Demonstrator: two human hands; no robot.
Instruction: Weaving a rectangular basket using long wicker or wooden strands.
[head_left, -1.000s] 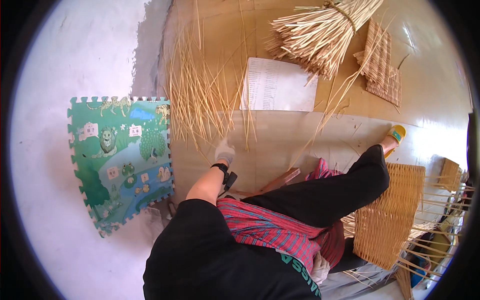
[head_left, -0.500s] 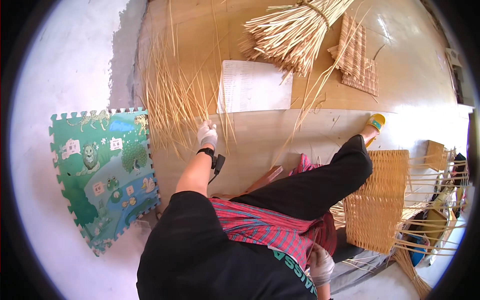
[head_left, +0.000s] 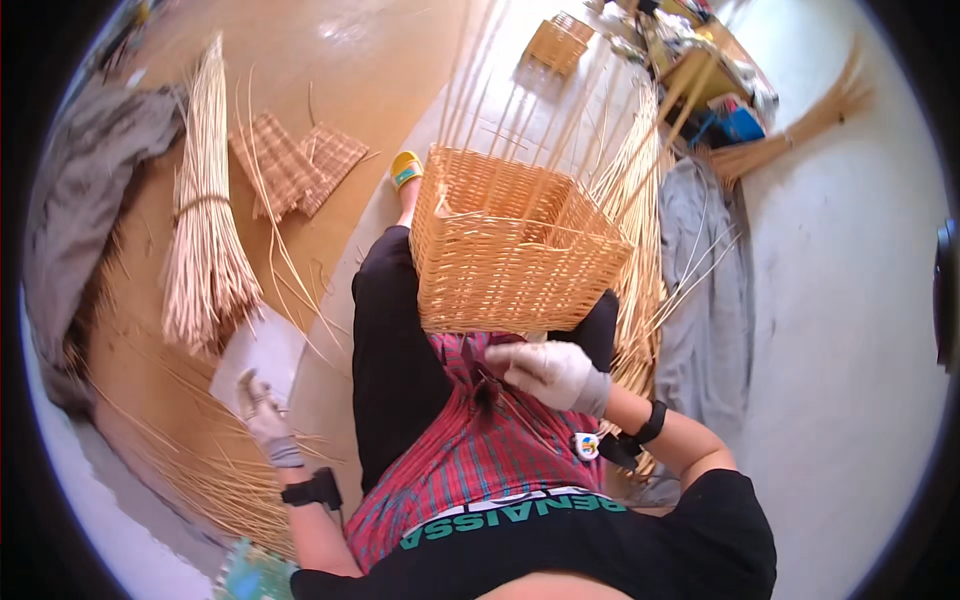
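Note:
A woven wicker basket [head_left: 515,265] rests on my thighs, with long unwoven stakes rising from its far side. Just under its near edge is my right hand [head_left: 560,375], in a pale glove, fingers stretched toward the left above the red checked apron [head_left: 470,450]. No strand shows in it. Off to the left, my gloved left hand [head_left: 264,408] hovers over a white sheet [head_left: 262,355], its fingers apart and nothing visible in them. Loose cane strands [head_left: 225,480] lie on the floor below that hand.
A tied cane bundle [head_left: 205,230] lies to the left beside flat woven pieces [head_left: 285,165]. More pale strands [head_left: 640,200] and a grey cloth [head_left: 700,300] lie on the right. Farther off are another bundle [head_left: 800,125] and a small wicker box [head_left: 558,45].
My view has swung to the right, bringing the basket to the middle. My left hand has left the loose strands, and my right hand has come up from beside my waist to the basket.

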